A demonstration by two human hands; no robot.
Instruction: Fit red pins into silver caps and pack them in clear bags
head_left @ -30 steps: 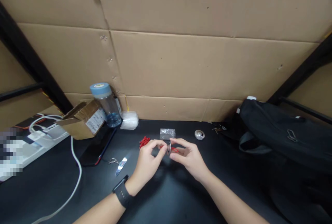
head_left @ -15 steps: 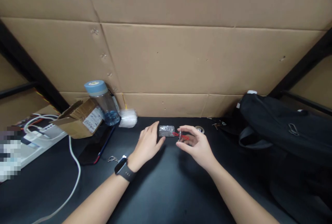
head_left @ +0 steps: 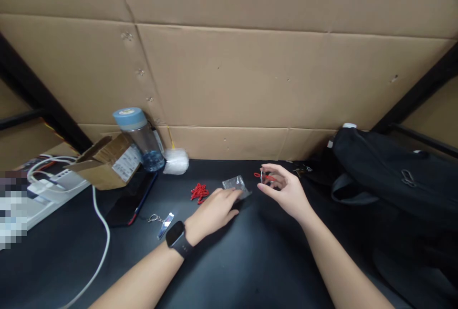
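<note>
My left hand [head_left: 218, 210], with a dark watch [head_left: 175, 233] on its wrist, lies palm down with fingers stretched out. Its fingertips touch the near edge of a small clear plastic bag [head_left: 234, 182] on the black tabletop. Between the thumb and fingers of my right hand [head_left: 288, 192] is a small, thin, shiny pendant [head_left: 261, 176] on a red cord, seen edge-on and held upright above the table. A bunch of red cords [head_left: 199, 192] rests left of the bag. Nearer my left wrist lies a keyring with a shiny flat tag [head_left: 165, 225].
On the left are a phone [head_left: 130, 199], an open cardboard box [head_left: 107, 161], a blue-lidded bottle [head_left: 139, 137], a stack of clear bags [head_left: 176, 161] and a white power strip [head_left: 53, 194] with a cable. A black backpack [head_left: 386, 175] and keys [head_left: 303, 169] are on the right.
My left hand has moved right onto the plastic bag, which now lies turned and flatter, uncovering the red cords. My right hand has drawn the pendant rightward, away from the bag.
</note>
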